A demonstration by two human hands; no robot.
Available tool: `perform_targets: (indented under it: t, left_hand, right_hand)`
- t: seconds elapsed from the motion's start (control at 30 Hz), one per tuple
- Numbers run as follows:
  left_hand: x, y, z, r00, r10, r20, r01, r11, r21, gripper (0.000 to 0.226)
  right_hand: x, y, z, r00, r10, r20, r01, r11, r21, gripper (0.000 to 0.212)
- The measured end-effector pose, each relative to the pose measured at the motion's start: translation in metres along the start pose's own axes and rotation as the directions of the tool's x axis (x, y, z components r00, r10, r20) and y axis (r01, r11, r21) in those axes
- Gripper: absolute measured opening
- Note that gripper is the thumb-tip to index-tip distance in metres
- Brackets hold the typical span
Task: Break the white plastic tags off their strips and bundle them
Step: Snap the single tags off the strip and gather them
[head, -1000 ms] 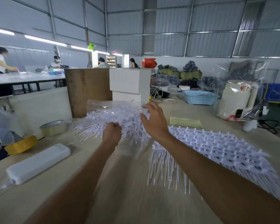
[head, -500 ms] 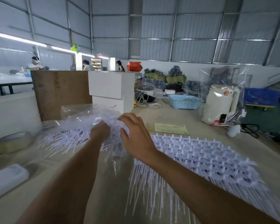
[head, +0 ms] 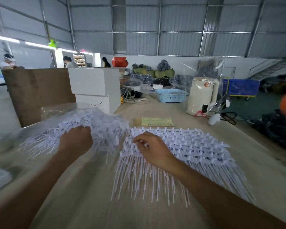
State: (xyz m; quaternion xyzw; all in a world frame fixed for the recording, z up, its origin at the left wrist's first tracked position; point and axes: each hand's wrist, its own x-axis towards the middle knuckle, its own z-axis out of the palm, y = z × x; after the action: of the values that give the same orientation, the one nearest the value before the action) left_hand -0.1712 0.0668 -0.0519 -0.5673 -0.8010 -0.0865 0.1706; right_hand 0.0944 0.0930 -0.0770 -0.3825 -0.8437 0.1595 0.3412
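While my left hand (head: 75,141) rests on the loose heap of white tags (head: 89,128), its fingers curl down into them, gripping a clump. My right hand (head: 151,148) lies on the near left corner of the flat stacked tag strips (head: 188,144), fingers bent and pinching one strip's edge. Both piles sit on the surface (head: 89,195); a yellow slip (head: 157,121) lies just beyond.

Table (head: 155,212): loose tag pile (head: 92,124) left, flat stacked strips (head: 196,146) right, just beside it. Paper slip (head: 157,121) behind strips. Boxes (head: 96,90) behind pile; basket (head: 171,95) and kettle (head: 202,96) far right rear.
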Motion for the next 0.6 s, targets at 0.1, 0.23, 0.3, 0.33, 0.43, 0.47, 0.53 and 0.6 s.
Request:
perform_targets:
  t: [0.1, 0.23, 0.3, 0.33, 0.43, 0.47, 0.53, 0.6]
  left_hand:
    - [-0.035, 0.012, -0.029, 0.963, 0.133, 0.236, -0.15, 0.987, 0.056, 0.021]
    - [-0.063, 0.032, -0.086, 0.67, 0.506, 0.543, -0.287, 0.852, -0.438, 0.02]
    - [-0.062, 0.052, -0.098, 0.652, 0.651, 0.388, -0.333, 0.706, -0.625, 0.021]
    - [-0.059, 0.066, -0.097, 0.686, 0.662, 0.301, -0.349, 0.663, -0.662, 0.021]
    - [-0.041, 0.111, -0.068, 0.841, 0.537, 0.057, -0.453, 0.758, -0.47, 0.022]
    - [-0.035, 0.12, -0.052, 0.89, 0.455, 0.02, -0.412, 0.824, -0.39, 0.025]
    - [-0.026, 0.13, -0.019, 0.956, 0.288, 0.046, -0.252, 0.895, -0.367, 0.032]
    - [-0.025, 0.132, 0.008, 0.983, 0.164, 0.089, -0.115, 0.909, -0.4, 0.034]
  right_hand:
    - [-0.017, 0.023, -0.032, 0.993, 0.071, -0.094, -0.074, 0.997, -0.033, 0.022]
    - [-0.044, 0.06, -0.078, 0.948, 0.204, -0.244, -0.248, 0.954, -0.167, 0.019]
    - [-0.057, 0.073, -0.099, 0.914, 0.258, -0.314, -0.331, 0.921, -0.207, 0.019]
    - [-0.062, 0.079, -0.106, 0.901, 0.285, -0.326, -0.371, 0.897, -0.24, 0.019]
    - [-0.074, 0.096, -0.121, 0.849, 0.442, -0.291, -0.517, 0.809, -0.28, 0.024]
    - [-0.077, 0.101, -0.123, 0.821, 0.499, -0.278, -0.568, 0.769, -0.294, 0.03]
    - [-0.088, 0.111, -0.12, 0.801, 0.551, -0.233, -0.598, 0.729, -0.332, 0.035]
    - [-0.098, 0.119, -0.112, 0.823, 0.524, -0.217, -0.563, 0.709, -0.425, 0.044]
